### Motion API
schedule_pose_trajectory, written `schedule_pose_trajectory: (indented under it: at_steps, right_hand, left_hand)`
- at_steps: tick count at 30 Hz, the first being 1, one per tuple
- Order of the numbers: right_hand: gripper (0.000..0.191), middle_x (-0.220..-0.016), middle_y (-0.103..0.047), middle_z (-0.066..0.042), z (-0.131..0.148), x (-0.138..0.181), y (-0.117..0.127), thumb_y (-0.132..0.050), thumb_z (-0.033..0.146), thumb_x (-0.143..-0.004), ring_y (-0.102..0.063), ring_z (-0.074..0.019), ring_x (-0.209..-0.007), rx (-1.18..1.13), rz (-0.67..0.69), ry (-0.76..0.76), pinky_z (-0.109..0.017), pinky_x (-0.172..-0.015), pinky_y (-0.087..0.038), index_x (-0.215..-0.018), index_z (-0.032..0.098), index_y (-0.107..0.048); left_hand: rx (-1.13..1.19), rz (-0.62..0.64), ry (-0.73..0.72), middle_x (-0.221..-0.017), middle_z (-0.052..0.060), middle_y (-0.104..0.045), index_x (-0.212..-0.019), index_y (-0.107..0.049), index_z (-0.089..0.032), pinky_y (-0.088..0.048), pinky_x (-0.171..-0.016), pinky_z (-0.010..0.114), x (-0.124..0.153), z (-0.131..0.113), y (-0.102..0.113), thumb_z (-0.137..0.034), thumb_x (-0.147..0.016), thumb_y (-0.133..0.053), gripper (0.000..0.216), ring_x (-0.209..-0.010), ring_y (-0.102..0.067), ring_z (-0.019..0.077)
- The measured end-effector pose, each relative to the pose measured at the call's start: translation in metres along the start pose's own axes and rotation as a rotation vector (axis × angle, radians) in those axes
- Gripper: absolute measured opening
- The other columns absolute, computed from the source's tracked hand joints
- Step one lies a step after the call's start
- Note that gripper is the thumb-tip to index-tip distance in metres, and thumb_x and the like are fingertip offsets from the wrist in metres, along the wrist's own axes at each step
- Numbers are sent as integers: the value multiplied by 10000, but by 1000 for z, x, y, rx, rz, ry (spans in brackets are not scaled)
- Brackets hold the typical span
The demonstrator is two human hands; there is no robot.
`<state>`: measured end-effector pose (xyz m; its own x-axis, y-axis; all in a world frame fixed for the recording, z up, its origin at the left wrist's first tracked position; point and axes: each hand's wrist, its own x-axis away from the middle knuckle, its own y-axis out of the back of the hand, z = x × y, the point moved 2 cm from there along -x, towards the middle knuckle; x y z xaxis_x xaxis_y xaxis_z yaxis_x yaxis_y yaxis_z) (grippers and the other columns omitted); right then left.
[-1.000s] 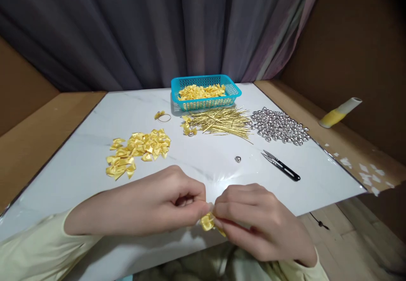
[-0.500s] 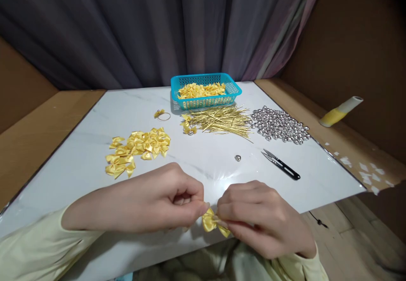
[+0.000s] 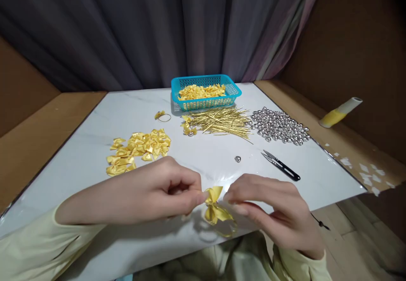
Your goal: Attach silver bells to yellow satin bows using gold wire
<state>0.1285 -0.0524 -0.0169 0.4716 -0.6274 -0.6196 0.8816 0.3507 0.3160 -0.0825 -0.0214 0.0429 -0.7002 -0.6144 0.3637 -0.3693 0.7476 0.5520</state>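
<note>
My left hand (image 3: 171, 192) pinches a yellow satin ribbon bow (image 3: 215, 209) at its left side, between thumb and forefinger. A loop of gold wire (image 3: 233, 230) hangs from the bow, just above the table's front edge. My right hand (image 3: 269, 209) hovers close on the right of the bow, apart from it, with a small gap between thumb and fingers and nothing visible between them. A small silver heart bead (image 3: 237, 159) lies beyond my hands, with black thread snips (image 3: 281, 165) to its right.
Loose yellow bows (image 3: 142, 144) lie on the left. Gold wire pieces (image 3: 222, 121) and a pile of silver beads (image 3: 279, 125) lie farther back. A blue basket (image 3: 206, 104) holds yellow bows. Finished-looking bow pieces (image 3: 189, 131) sit beside the wires. A yellow-white tube (image 3: 341, 113) stands far right.
My right hand has let go of the bow and shifted a little right, its fingers loosening. The bow has turned in my left hand, and its wire loop now shows.
</note>
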Motion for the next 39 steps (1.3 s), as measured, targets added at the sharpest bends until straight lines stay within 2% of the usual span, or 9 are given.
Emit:
schedule_pose_trajectory:
  at_steps: [5, 10, 14, 20, 30, 39]
  right_hand:
    - [235, -962, -699, -118, 3, -4, -12, -647, 67, -863, -640, -181, -875, 12, -5, -25, -310, -767, -541, -1097, 92, -636]
    - [134, -844, -663, -94, 4, -7, -20, -573, 60, -906, -572, -152, -764, 140, 57, 0, -287, -678, -492, -1017, 71, -648]
    - [138, -810, -666, -108, 7, -9, -17, -532, 66, -924, -558, -163, -735, 247, 117, 40, -303, -644, -463, -979, 51, -657]
    - [136, -750, -655, -106, 5, -9, -15, -522, 71, -899, -549, -173, -684, 247, 113, 79, -309, -588, -423, -913, 70, -657]
    - [151, -715, -653, -79, 3, -7, -15, -511, 66, -892, -550, -159, -658, 188, 80, 101, -287, -582, -446, -910, 109, -654]
    - [153, -717, -672, -66, 3, -6, -14, -515, 95, -905, -563, -153, -652, 144, 53, 95, -276, -581, -467, -889, 142, -660]
  left_hand:
    - [0, -4, -24, -534, -68, -467, -678, -581, -172, -302, -476, 187, -2, -1, -2, -359, -962, -482, 354, -501, -410, 74]
    - [53, 9, -24, -523, -81, -456, -688, -584, -170, -320, -487, 163, -4, -1, -4, -345, -966, -481, 345, -494, -415, 63]
    - [21, 3, -33, -533, -81, -442, -676, -574, -171, -296, -478, 174, -4, 1, -7, -340, -964, -477, 348, -493, -386, 63]
    - [7, -20, -40, -537, -77, -426, -635, -527, -167, -288, -480, 177, -5, -1, -9, -318, -955, -469, 359, -508, -377, 64]
    - [171, -17, 111, -482, -88, -333, -575, -495, -163, -209, -406, 169, -2, -3, -9, -246, -865, -570, 311, -448, -291, 52]
    - [425, 78, 261, -397, -107, -323, -593, -488, -188, -171, -322, 152, -5, -2, -11, -244, -822, -615, 267, -322, -289, 44]
